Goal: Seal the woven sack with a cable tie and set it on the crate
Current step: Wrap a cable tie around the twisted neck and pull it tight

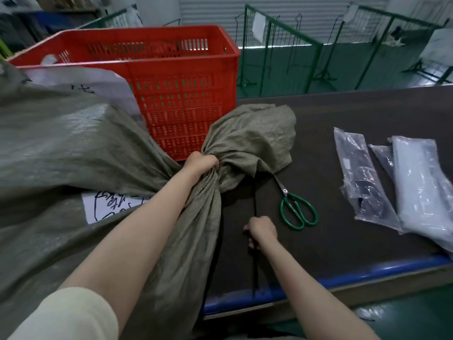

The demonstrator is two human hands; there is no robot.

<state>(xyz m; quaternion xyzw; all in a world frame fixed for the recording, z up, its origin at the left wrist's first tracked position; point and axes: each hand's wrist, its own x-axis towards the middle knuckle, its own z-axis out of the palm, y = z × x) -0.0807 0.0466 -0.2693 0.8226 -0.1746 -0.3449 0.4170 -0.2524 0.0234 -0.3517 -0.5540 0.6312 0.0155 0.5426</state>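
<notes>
Head view shows my left hand (pixel 202 163) with its grip clenched around the gathered neck of the grey-green woven sack (pixel 73 148), which sprawls over the bench (pixel 367 119) toward nine o'clock, in front of the red crate (pixel 152 77). My right hand (pixel 261 230) has its grip closed on the black cable tie (pixel 255 200), which runs taut toward twelve o'clock under the flared sack mouth. If my left grip loosens, the neck could spread and the tie cinch unevenly; green-handled scissors (pixel 297 212) lie just beside at two o'clock.
</notes>
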